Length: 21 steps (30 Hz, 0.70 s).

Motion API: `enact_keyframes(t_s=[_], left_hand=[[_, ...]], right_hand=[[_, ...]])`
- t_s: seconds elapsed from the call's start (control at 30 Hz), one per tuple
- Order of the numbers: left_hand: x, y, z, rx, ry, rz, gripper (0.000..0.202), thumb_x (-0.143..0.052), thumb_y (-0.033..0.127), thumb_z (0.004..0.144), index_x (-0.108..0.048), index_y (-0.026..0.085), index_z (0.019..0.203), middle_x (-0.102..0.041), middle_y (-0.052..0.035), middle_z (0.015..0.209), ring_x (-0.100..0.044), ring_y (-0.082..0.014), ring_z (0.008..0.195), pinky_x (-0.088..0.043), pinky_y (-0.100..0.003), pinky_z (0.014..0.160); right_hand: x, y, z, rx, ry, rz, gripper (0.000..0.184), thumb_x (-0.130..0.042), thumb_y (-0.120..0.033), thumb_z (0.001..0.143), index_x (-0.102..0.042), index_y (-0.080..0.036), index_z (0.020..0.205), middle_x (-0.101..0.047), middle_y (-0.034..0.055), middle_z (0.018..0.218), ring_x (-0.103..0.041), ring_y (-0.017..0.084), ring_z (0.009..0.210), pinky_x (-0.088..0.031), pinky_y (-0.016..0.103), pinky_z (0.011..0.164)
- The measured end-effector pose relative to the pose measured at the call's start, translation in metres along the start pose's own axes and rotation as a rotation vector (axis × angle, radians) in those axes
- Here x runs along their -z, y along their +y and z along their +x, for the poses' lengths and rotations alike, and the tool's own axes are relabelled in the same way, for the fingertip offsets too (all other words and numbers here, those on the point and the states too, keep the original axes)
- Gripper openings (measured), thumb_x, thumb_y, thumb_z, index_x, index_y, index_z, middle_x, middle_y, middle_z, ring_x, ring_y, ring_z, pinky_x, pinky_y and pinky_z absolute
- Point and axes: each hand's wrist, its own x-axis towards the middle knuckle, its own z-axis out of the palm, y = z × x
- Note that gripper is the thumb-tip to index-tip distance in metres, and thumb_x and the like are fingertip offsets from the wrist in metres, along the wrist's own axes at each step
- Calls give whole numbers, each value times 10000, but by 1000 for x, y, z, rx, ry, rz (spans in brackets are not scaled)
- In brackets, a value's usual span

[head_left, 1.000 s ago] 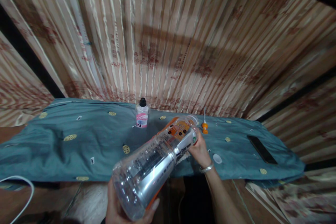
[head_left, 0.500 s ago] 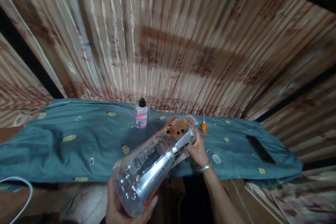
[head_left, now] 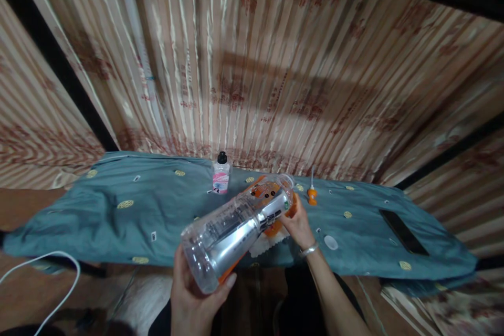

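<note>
A large clear plastic bottle [head_left: 236,223] with an orange label lies tilted in front of me, its base toward me and its neck pointing away. My left hand [head_left: 192,299] cups the base from below, fingers wrapped round it. My right hand [head_left: 299,226] grips the neck end, where an orange part [head_left: 275,228] shows under the bottle. A silver bracelet sits on that wrist. Beneath the bottle a pale cloth [head_left: 263,244] lies on the teal sheet [head_left: 118,220].
A small bottle with a pink label and black cap [head_left: 221,174] stands at the back. An orange-handled tool [head_left: 312,192], a white round lid [head_left: 331,242] and a dark phone [head_left: 403,231] lie to the right. A white cable [head_left: 51,283] loops at lower left. Striped curtain behind.
The bottle has drawn slightly away from me and looks smaller, and the view has shifted so everything sits a little further right. Both hands keep their hold.
</note>
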Motion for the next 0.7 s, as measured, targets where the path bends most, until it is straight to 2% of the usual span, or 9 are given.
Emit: enact_keyframes(t_s=[0.23, 0.47, 0.57, 0.7], left_hand=[[-2, 3, 5, 31, -50, -65, 935, -991, 436, 549, -605, 204, 1368, -762, -114, 1244, -761, -313, 1096, -624, -367, 918], [-3, 2, 10, 86, -44, -120, 969, -1007, 400, 500, -616, 180, 1360, -775, -133, 1250, -770, -321, 1078, -633, -363, 895], [-2, -1, 11, 72, -62, -110, 960, -1003, 421, 517, -609, 182, 1358, -776, -125, 1248, -768, -300, 1077, -627, -336, 893], [-1, -2, 11, 24, -95, -94, 924, -975, 429, 581, -575, 180, 1375, -768, -134, 1257, -769, -301, 1087, -633, -350, 893]], right_hand=[[2, 7, -1, -14, 1, 1, 594, -879, -389, 668, -622, -236, 1180, -801, 63, 1084, -772, 273, 983, -632, 416, 913], [5, 10, -2, -5, 37, -15, 614, -915, -381, 637, -639, -233, 1165, -794, 66, 1112, -758, 278, 1035, -616, 410, 952], [6, 10, -3, -2, 39, -47, 584, -899, -376, 649, -645, -227, 1153, -793, 59, 1103, -755, 270, 1018, -604, 404, 964], [5, 10, -4, 7, 27, -56, 557, -867, -373, 673, -640, -237, 1163, -797, 48, 1072, -757, 263, 981, -614, 396, 926]])
